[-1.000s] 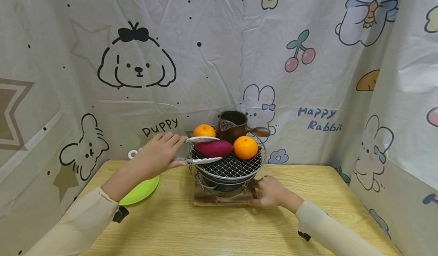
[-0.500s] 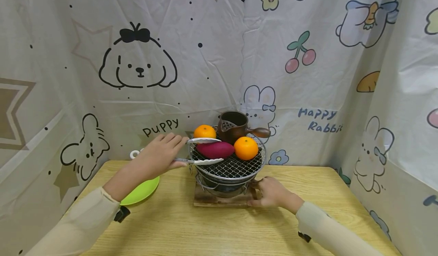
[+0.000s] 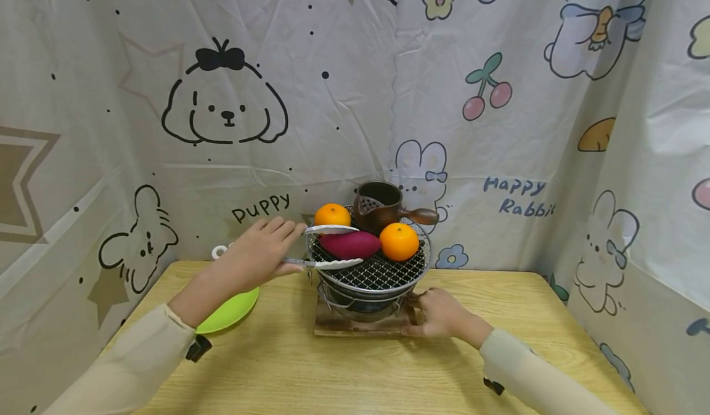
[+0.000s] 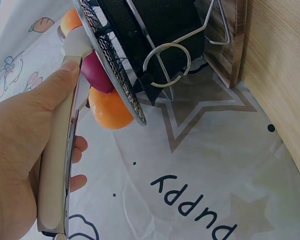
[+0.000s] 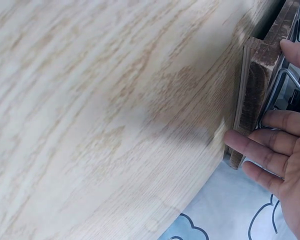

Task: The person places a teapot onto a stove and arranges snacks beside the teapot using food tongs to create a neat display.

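Observation:
My left hand (image 3: 246, 250) grips a pair of tongs (image 4: 57, 165) with pale handles and white tips. The two tips lie on either side of a purple sweet potato (image 3: 352, 245) on the round wire grill (image 3: 383, 276). One orange (image 3: 333, 215) sits behind the sweet potato, another orange (image 3: 399, 242) to its right. A brown side-handled pot (image 3: 383, 211) stands at the grill's back. Under the small stove (image 3: 363, 303) lies a wooden base (image 3: 355, 325). My right hand (image 3: 444, 314) holds its right end, thumb and fingers on different sides of the wood (image 5: 257, 85).
A green plate (image 3: 235, 310) lies on the wooden table (image 3: 288, 365) at the left, partly hidden by my left forearm. A white ring (image 3: 219, 251) shows behind my left wrist. A printed cloth (image 3: 344, 113) hangs close behind the stove and along both sides.
The tongs and the sweet potato have shifted slightly to the right, towards the front orange. My right hand has stayed on the wooden base. The head view has tilted up a little.

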`<control>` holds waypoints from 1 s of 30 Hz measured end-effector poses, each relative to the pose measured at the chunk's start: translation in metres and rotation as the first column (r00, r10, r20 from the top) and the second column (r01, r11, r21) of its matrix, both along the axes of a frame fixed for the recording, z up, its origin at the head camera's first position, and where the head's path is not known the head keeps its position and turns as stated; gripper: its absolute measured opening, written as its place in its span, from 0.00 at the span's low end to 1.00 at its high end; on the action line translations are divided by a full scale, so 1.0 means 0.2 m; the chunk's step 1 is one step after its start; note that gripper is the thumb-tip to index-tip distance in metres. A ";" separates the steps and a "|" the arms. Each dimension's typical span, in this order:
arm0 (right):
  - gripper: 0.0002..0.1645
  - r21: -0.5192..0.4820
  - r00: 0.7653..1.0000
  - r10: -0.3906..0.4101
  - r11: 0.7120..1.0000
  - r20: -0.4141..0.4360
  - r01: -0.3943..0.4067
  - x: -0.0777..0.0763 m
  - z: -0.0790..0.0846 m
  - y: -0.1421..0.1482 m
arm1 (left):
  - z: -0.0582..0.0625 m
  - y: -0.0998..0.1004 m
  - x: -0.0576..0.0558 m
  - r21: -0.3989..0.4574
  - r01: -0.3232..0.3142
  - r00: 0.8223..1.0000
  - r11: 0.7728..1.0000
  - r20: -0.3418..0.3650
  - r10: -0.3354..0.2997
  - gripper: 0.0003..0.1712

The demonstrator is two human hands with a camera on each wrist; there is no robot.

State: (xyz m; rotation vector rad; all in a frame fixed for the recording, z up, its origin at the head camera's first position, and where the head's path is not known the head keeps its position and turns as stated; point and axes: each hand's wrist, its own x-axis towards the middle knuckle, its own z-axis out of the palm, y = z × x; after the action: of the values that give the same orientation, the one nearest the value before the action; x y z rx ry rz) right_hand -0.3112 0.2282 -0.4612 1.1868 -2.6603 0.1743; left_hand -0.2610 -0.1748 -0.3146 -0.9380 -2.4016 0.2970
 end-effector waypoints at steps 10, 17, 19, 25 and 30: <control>0.21 0.001 1.000 -0.003 1.000 0.003 0.003 0.00 0.00 0.00 | 0.00 0.00 0.00 0.007 0.000 1.000 1.000 0.004 0.000 0.44; 0.21 0.002 1.000 0.012 1.000 0.002 -0.012 0.00 0.00 0.00 | 0.00 0.00 0.00 0.013 -0.006 1.000 1.000 0.014 0.006 0.45; 0.21 0.000 1.000 0.013 1.000 0.007 -0.013 0.00 0.00 0.00 | 0.00 0.00 0.00 0.017 -0.004 1.000 1.000 0.014 0.004 0.46; 0.22 0.001 1.000 0.000 1.000 0.020 0.000 0.00 0.00 0.00 | 0.00 -0.01 0.00 0.014 -0.011 1.000 1.000 0.016 0.011 0.46; 0.21 0.007 1.000 0.005 1.000 0.007 -0.005 0.00 0.00 0.00 | 0.00 -0.01 0.01 0.019 -0.014 1.000 1.000 0.016 0.014 0.46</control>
State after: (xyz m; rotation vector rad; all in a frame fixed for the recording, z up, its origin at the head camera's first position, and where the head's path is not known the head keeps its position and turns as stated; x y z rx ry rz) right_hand -0.3118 0.2283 -0.4617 1.1978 -2.6663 0.1710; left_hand -0.2598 -0.1770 -0.3153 -0.9185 -2.4221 0.2724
